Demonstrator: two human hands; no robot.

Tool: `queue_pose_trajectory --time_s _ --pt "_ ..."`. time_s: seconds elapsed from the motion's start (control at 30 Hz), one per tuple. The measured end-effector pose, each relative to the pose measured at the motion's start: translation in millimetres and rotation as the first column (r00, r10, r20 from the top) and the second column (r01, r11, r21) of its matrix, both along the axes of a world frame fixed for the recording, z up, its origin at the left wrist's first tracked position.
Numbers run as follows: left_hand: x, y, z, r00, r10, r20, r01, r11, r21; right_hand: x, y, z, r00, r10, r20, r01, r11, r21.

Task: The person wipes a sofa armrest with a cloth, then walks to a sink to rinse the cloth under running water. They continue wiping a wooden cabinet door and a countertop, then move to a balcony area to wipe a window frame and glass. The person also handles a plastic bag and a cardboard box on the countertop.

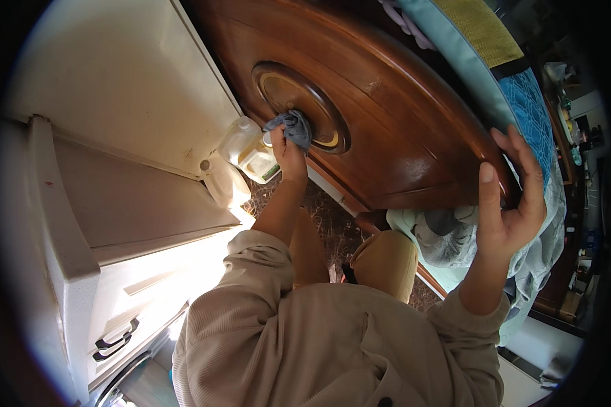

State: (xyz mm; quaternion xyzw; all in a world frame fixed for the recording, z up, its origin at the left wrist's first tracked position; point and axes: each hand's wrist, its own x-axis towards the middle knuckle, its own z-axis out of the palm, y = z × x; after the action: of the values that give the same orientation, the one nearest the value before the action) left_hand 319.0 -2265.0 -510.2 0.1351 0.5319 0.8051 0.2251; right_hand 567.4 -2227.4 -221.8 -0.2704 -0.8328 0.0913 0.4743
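Note:
A crumpled grey-blue cloth (296, 131) is bunched in my left hand (288, 155), pressed against the raised oval medallion (331, 109) of a bed's polished brown wooden end board (387, 137). Part of the medallion is hidden behind the cloth and hand. On the right, my right hand (514, 219) straddles the curved rim of that board, thumb on the near face and fingers over the far side. Scuffs and pale marks show on the wood.
Translucent plastic jugs (257, 152) stand on the dark patterned floor (331, 229) close to my left forearm. A pale cabinet (153, 198) with black handles (116, 341) flanks me on the left. Beyond the board lie blue bedding (527, 109) and a grey blanket (448, 236).

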Motion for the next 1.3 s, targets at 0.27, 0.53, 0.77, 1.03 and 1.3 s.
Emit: queue_pose_trajectory --time_s 0.27,0.53,0.77,1.03,1.3 --pt "-17 27 -53 0.966 0.142 0.214 -0.172 0.977 0.127 0 -3 -1 1.000 0.015 -0.015 -0.015 0.999 -0.045" --pt "-130 53 -63 0.911 0.396 -0.112 -0.404 0.913 -0.062 4 0 -3 0.998 0.041 0.043 -0.040 0.999 -0.036" --pt "-103 37 -110 0.879 0.432 -0.203 -0.467 0.688 -0.555 10 1 -6 0.997 0.027 0.069 -0.021 0.997 -0.076" --pt "-244 67 -164 0.966 0.250 -0.070 -0.256 0.870 -0.421 10 2 -7 0.997 0.062 0.050 -0.059 0.997 -0.055" --pt "-226 79 -133 0.863 0.117 0.492 -0.039 0.985 -0.166 19 6 -9 0.996 0.042 0.085 -0.036 0.997 -0.064"
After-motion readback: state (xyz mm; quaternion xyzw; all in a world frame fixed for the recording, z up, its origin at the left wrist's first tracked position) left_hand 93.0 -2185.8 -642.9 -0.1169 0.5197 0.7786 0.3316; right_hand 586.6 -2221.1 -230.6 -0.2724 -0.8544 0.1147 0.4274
